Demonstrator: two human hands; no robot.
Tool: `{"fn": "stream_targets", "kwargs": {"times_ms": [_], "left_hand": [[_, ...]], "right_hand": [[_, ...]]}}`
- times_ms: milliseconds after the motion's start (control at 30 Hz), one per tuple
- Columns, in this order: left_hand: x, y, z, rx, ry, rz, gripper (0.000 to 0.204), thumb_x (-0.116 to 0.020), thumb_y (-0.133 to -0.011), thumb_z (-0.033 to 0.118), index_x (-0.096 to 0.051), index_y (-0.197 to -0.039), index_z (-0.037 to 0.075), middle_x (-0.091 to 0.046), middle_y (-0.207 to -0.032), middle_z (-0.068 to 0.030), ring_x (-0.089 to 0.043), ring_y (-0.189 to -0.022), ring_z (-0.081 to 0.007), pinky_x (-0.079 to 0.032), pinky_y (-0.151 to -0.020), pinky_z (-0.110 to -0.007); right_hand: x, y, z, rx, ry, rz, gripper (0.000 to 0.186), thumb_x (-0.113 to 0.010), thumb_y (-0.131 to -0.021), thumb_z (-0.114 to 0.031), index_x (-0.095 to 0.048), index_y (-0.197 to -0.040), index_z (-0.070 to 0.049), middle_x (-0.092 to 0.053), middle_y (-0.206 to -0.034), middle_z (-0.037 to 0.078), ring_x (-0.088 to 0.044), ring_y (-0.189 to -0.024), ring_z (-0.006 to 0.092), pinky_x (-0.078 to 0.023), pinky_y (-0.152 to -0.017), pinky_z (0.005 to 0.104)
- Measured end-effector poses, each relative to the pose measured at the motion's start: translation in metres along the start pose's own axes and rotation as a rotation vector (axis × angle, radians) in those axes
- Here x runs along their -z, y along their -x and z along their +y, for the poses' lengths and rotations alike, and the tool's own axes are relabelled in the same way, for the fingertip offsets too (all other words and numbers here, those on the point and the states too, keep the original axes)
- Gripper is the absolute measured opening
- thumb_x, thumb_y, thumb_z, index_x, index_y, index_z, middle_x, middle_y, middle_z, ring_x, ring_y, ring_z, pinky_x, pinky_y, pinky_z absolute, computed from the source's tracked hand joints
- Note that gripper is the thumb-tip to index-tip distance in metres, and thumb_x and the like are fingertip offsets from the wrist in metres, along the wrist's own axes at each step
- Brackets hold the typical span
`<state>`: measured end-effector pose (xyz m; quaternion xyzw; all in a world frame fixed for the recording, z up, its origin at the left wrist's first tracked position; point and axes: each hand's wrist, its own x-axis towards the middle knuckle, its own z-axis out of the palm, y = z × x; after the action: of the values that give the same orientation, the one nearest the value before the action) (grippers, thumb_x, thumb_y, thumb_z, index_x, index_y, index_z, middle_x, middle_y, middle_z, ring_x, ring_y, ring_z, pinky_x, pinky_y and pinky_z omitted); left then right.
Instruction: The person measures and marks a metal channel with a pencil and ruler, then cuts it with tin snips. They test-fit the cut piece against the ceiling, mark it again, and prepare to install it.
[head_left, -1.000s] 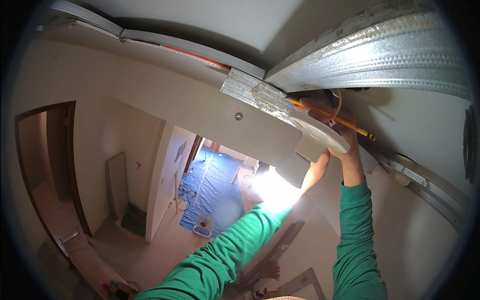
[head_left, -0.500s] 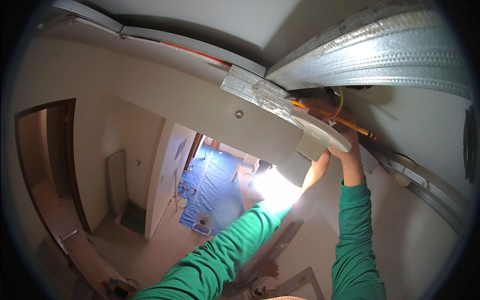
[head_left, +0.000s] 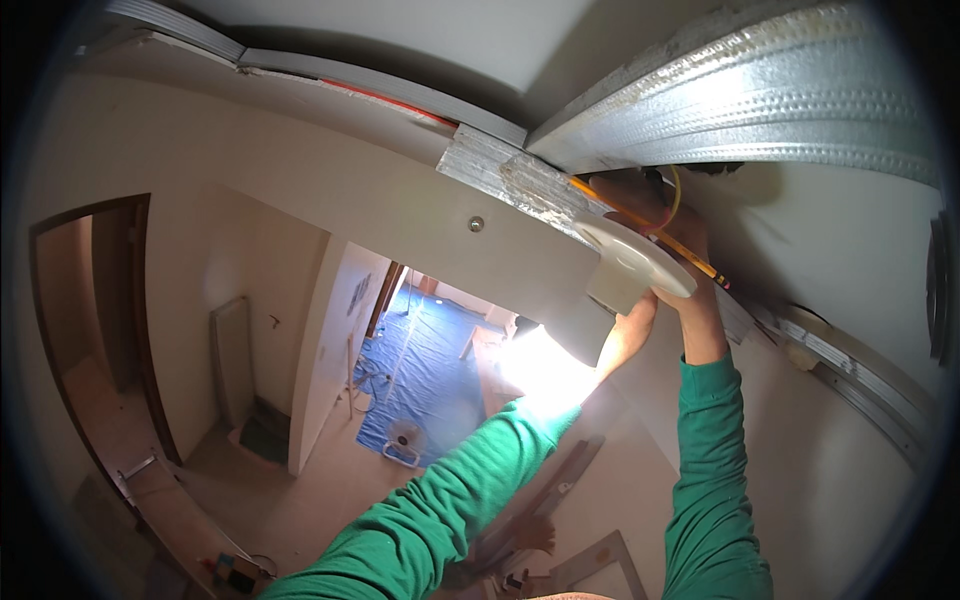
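Note:
A cream light fixture (head_left: 630, 265) with a round base plate and a glaring lamp (head_left: 548, 365) hangs below the metal framing. My left hand (head_left: 632, 330) reaches up behind it and appears to hold it; its fingers are mostly hidden. My right hand (head_left: 692, 235) is closed around a yellow pencil (head_left: 706, 266) beside the base plate. The pencil's tip end touches or nearly touches the scuffed metal strip (head_left: 510, 180). A yellow wire (head_left: 678, 195) loops past my right hand, and part of that hand lies in shadow.
A wide galvanized stud (head_left: 740, 110) runs overhead to the right, close above my right hand. Metal track (head_left: 380, 82) continues left along the wall top. Far below are a blue tarp (head_left: 420, 350), a fan (head_left: 404, 440) and a plank (head_left: 185, 510). A doorway (head_left: 110, 330) opens at left.
The pencil has tilted steeper, its eraser end shifting left and slightly down, with its tip end a little higher. The fixture and both hands have shifted slightly left in the view.

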<state>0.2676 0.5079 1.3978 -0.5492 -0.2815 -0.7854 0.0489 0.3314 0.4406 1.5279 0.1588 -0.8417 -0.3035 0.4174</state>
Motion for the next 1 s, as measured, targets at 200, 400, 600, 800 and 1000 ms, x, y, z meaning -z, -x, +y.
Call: {"fn": "stream_targets", "kwargs": {"times_ms": [200, 400, 600, 800, 1000], "left_hand": [[-0.014, 0.007, -0.020, -0.140, -0.034, 0.182, 0.020, -0.059, -0.103, 0.010, -0.075, -0.111, 0.002, -0.074, -0.101, -0.0191, -0.075, -0.095, -0.0319, -0.058, -0.084, -0.047], [-0.002, 0.006, -0.001, -0.055, -0.030, 0.087, 0.024, -0.059, -0.104, 0.014, -0.075, -0.116, 0.002, -0.075, -0.100, -0.0195, -0.075, -0.098, -0.0321, -0.059, -0.086, -0.045], [0.001, 0.004, -0.001, 0.052, 0.161, 0.161, 0.024, -0.060, -0.103, 0.014, -0.078, -0.115, 0.002, -0.076, -0.097, -0.0200, -0.076, -0.093, -0.0335, -0.059, -0.081, -0.046], [0.018, -0.001, 0.024, 0.129, 0.210, 0.034, 0.022, -0.061, -0.102, 0.010, -0.078, -0.112, 0.001, -0.076, -0.094, -0.0201, -0.076, -0.089, -0.0328, -0.059, -0.079, -0.046], [-0.004, -0.001, -0.014, -0.012, 0.238, 0.117, 0.020, -0.061, -0.101, 0.009, -0.077, -0.108, -0.001, -0.075, -0.090, -0.0203, -0.075, -0.085, -0.0309, -0.058, -0.075, -0.046]], "right_hand": [[0.002, 0.000, -0.008, 0.042, 0.005, 0.007, 0.022, -0.079, -0.090, -0.017, -0.079, -0.109, -0.006, -0.074, -0.100, 0.011, -0.069, -0.091, 0.0283, -0.055, -0.081, 0.0398], [0.006, 0.002, -0.010, 0.059, 0.006, 0.008, 0.021, -0.079, -0.090, -0.016, -0.079, -0.108, -0.006, -0.074, -0.099, 0.011, -0.069, -0.090, 0.0278, -0.055, -0.081, 0.0395], [0.003, -0.001, -0.016, 0.074, 0.000, 0.013, 0.021, -0.079, -0.090, -0.015, -0.078, -0.108, -0.005, -0.074, -0.098, 0.011, -0.069, -0.089, 0.0273, -0.055, -0.080, 0.0393], [0.004, 0.004, -0.016, 0.074, -0.011, 0.019, 0.020, -0.079, -0.090, -0.015, -0.078, -0.107, -0.005, -0.074, -0.098, 0.011, -0.069, -0.088, 0.0268, -0.055, -0.080, 0.0390], [0.002, 0.006, -0.015, 0.070, -0.018, 0.016, 0.019, -0.079, -0.090, -0.014, -0.077, -0.106, -0.004, -0.074, -0.097, 0.010, -0.069, -0.087, 0.0263, -0.055, -0.079, 0.0387]]}}
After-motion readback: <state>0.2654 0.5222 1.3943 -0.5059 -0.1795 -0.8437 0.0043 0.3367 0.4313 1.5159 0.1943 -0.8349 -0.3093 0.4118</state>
